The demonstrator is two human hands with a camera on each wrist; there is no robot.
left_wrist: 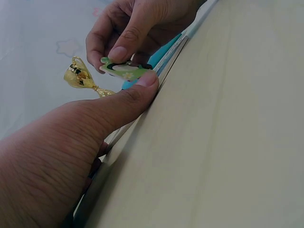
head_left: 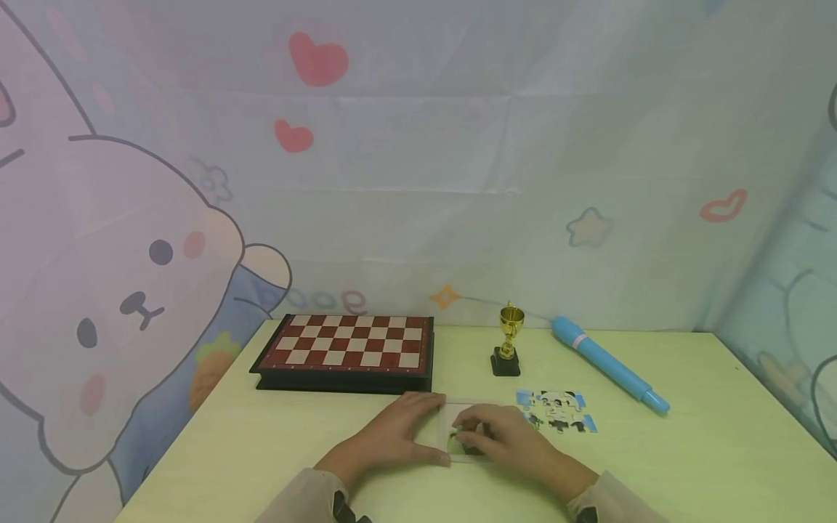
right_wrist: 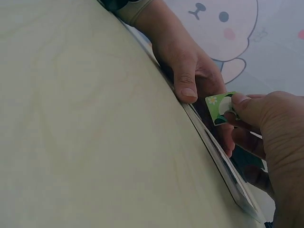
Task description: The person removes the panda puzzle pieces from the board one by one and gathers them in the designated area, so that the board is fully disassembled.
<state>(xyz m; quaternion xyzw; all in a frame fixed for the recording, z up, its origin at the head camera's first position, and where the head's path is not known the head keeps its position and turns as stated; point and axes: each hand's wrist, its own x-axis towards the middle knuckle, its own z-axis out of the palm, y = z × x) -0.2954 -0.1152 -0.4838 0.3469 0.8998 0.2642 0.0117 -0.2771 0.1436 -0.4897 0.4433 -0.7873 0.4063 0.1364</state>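
A green jigsaw piece (right_wrist: pixel 218 108) with a white flower is pinched between thumb and fingers of my right hand (head_left: pixel 513 439). It is tilted over a shallow clear-edged puzzle tray (head_left: pixel 455 412) lying on the table. My left hand (head_left: pixel 395 432) rests at the tray's left side, thumb and fingers spread along it; in the left wrist view its thumb tip is close to the piece. Right of the tray lie several joined puzzle pieces (head_left: pixel 559 408) with a panda picture. Part of the tray is hidden under my right hand.
A folded chessboard box (head_left: pixel 346 352) stands behind my left hand. A small gold trophy (head_left: pixel 508 334) on a black base is at the back, with a long blue pen-shaped object (head_left: pixel 608 363) to its right. A printed cloth (head_left: pixel 418 181) hangs behind the table (head_left: pixel 719 436).
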